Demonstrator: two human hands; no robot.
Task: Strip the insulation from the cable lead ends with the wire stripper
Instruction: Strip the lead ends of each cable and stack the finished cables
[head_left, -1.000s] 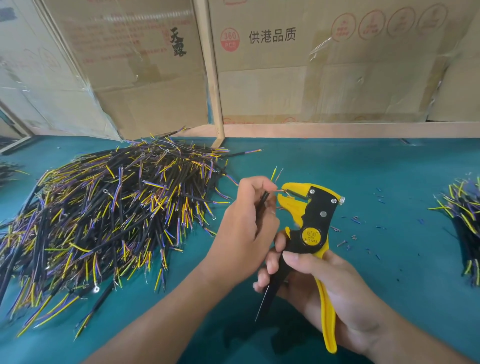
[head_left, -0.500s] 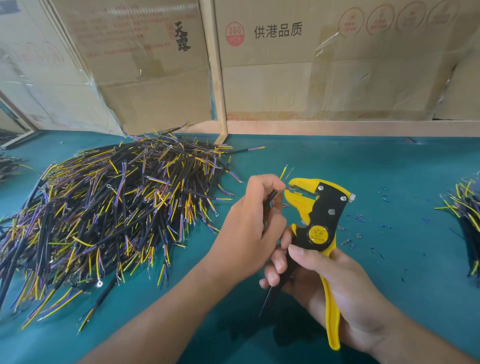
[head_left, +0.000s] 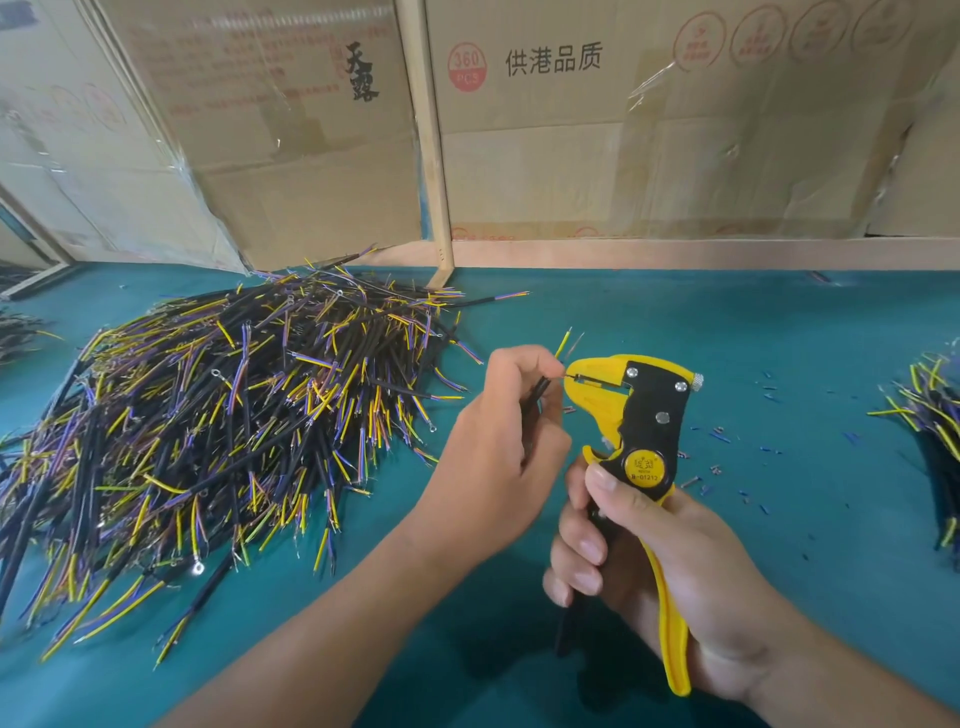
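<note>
My right hand (head_left: 670, 566) grips the handles of a yellow and black wire stripper (head_left: 639, 415), jaws pointing left. My left hand (head_left: 493, 447) pinches a black cable (head_left: 535, 397) just left of the jaws. One thin lead of that cable reaches into the jaws, which look nearly closed on it. A yellow lead (head_left: 562, 343) and a bare-tipped lead stick up above my fingers. The cable's lower part is hidden behind both hands.
A big heap of black cables (head_left: 208, 426) with yellow and purple leads covers the teal table (head_left: 675, 322) on the left. A smaller bundle (head_left: 935, 415) lies at the right edge. Bits of cut insulation (head_left: 727, 441) are scattered right of the stripper. Cardboard boxes (head_left: 623, 130) stand behind.
The stripper's jaws have narrowed from wide open to nearly closed on the lead. Both hands stay together in about the same spot above the table.
</note>
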